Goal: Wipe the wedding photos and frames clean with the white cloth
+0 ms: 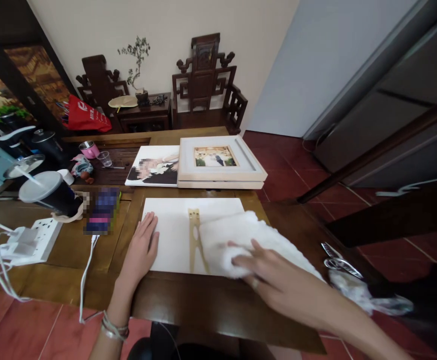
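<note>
A white board [169, 240], perhaps the back of a picture, lies flat near the table's front edge. On its middle is a beige, forked stand-like piece [193, 235] with small holes at the top. My left hand [142, 248] rests open on the board's left edge, fingers stretched forward. With my right hand [265, 272] I grip a bunched part of a white cloth [237, 235]. The cloth spreads over the board's right side and past its right edge. My right fingers look slightly blurred, and some are hidden by the cloth.
Behind the board are stacked wooden picture frames [222, 172] and a photo print [154, 170]. On the left stand a phone [102, 212] with its cable, a lidded cup [51, 192] and a power strip [40, 240]. Scissors [341, 262] and crumpled plastic [361, 295] lie at right.
</note>
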Motion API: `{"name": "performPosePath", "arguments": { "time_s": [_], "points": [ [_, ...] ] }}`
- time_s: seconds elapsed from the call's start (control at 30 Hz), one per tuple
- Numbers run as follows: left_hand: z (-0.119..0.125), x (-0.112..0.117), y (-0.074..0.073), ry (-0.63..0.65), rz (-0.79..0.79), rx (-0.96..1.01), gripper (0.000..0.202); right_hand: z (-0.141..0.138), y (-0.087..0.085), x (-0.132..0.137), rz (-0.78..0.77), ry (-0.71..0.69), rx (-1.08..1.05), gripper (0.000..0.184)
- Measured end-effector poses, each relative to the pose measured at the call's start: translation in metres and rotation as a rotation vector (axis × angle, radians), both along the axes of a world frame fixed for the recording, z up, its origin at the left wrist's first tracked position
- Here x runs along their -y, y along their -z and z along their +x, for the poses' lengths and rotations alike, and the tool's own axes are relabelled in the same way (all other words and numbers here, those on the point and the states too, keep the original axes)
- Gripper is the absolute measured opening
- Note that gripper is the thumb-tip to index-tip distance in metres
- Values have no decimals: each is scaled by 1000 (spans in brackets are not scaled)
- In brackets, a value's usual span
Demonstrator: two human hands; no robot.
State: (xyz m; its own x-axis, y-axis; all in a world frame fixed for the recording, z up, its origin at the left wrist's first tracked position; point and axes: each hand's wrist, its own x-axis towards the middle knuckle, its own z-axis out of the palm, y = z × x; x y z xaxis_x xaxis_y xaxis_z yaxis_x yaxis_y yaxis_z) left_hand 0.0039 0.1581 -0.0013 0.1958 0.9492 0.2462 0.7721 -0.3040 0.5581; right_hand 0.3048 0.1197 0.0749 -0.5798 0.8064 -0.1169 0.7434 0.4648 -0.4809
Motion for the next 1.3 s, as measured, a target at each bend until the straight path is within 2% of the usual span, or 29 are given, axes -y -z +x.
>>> {"name": "performPosePath", "arguments": {
  "time_s": [0.1,0.2,0.3,0.37,0.47,0.53,0.6,0.77,0.87,0.93,1.03,1.2,1.3],
  "points": [
    [0,0,-1,-2,-8,-15,44,7,-7,14,-89,-77,3,39],
    [0,-1,-2,-3,-3,-22,44,9,-4,-2,-80,-29,-26,38],
    [0,-1,-2,3,13,-11,44,2,11,-34,-11,0,-73,35],
    [0,-1,-3,2,15,-4,44,-6,24,-53,86,27,-73,35],
    [1,-1,-3,-1,15,0,44,-17,42,-63,243,72,-37,32],
    [1,0,-3,-4,20,9,44,-22,49,-54,280,75,-27,31],
    [1,0,-3,-4,22,13,44,-22,47,-33,255,60,-42,34],
    [1,0,-2,-4,2,-11,45,-2,17,31,-37,-66,-90,37],
    [1,-1,-2,-8,-1,-16,45,14,7,40,-156,-118,-116,33],
    [1,-1,-2,-8,4,-9,45,19,10,28,-134,-94,-158,31],
    [1,0,-3,-5,11,1,44,12,25,-7,-9,-46,-206,30],
    [1,1,-3,-7,26,29,43,-11,43,-66,188,50,-65,34],
    [1,1,-4,-10,25,42,43,-14,44,-76,247,66,-4,36]
  ]
}}
